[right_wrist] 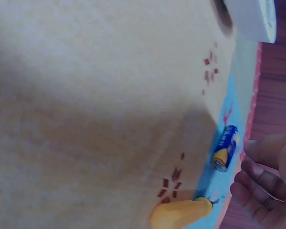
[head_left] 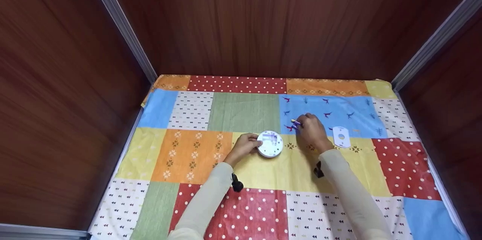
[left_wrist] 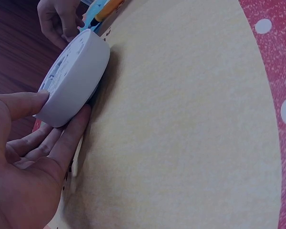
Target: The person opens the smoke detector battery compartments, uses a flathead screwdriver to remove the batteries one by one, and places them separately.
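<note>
My left hand (head_left: 244, 146) holds a round white plastic device (head_left: 270, 149) by its left edge, thumb on top and fingers underneath. The left wrist view shows the device (left_wrist: 74, 81) tilted above the cloth, its detailed face turned away. My right hand (head_left: 311, 130) reaches down beside small blue-and-gold batteries (head_left: 296, 122) on the blue patch. In the right wrist view, its loosely bent fingers (right_wrist: 260, 148) stand just off a battery (right_wrist: 225, 148) lying on the cloth. A yellow-orange handle (right_wrist: 181, 213), seemingly of a screwdriver, lies near that hand.
A white plate with a central hole (head_left: 341, 130) lies right of my right hand. Patchwork cloth (head_left: 260, 172) covers the table. Dark wooden panels (head_left: 256, 25) with metal edge strips enclose the back and sides.
</note>
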{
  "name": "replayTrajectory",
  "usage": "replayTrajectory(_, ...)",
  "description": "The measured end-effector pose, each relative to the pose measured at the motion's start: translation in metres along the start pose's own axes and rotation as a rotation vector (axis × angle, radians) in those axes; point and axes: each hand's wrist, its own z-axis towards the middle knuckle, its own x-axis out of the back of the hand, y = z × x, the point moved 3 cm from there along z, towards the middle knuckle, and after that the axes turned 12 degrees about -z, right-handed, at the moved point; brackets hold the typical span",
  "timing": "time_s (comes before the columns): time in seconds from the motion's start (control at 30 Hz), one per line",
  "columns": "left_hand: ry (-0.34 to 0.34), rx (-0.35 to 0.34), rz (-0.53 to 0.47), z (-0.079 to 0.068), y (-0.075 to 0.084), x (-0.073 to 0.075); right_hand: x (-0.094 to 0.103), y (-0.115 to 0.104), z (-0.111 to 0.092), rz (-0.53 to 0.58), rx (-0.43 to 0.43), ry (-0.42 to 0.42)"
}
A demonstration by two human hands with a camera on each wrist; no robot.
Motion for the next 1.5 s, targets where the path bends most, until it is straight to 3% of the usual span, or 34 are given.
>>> replayTrajectory(0.43, 0.000, -0.002, 0.002, -0.001, -0.003, 0.002, 0.018, 0.023, -0.016, 0.033, -0.112, -0.041)
replayTrajectory(0.67, -0.011, -0.024, 0.026, 0.000, -0.002, 0.001, 0.024, 0.049, -0.027, 0.019, -0.134, 0.014)
replayTrajectory(0.9, -0.010, -0.024, 0.026, 0.000, 0.000, 0.001, 0.032, 0.074, -0.039, 0.006, -0.193, 0.014)
replayTrajectory(1.5, -0.001, -0.018, 0.018, -0.001, -0.002, 0.001, 0.036, 0.115, -0.062, -0.019, -0.392, -0.164)
